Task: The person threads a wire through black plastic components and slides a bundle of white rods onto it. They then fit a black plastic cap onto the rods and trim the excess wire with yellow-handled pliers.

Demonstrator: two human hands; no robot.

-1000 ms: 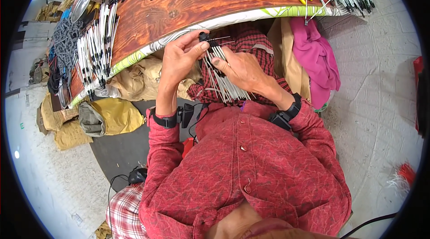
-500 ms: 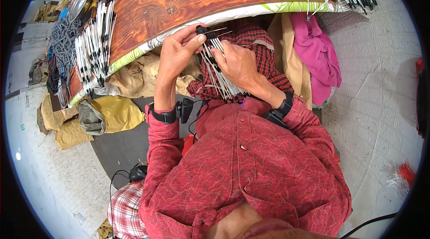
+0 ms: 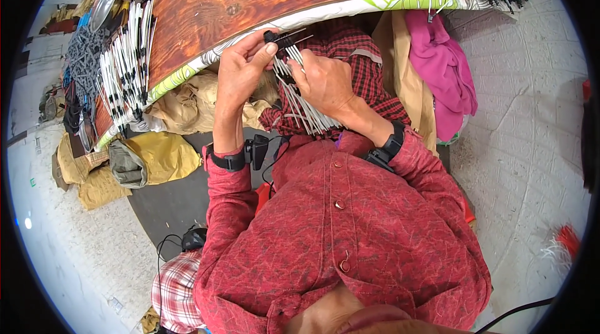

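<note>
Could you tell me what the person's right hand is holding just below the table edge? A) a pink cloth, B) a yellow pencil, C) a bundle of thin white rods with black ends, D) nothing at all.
C: the right hand grips a bundle of thin white rods that fans down toward the lap, while the left hand pinches a small black piece at its top.

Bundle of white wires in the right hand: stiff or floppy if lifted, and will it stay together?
The bundle of white wires probably flexes a little rather than drooping: the strands fan out fairly straight below the right hand. It is likely light, since one hand holds it. The loose strands could splay or slip out singly; the left hand pinches a black end piece at the top.
</note>
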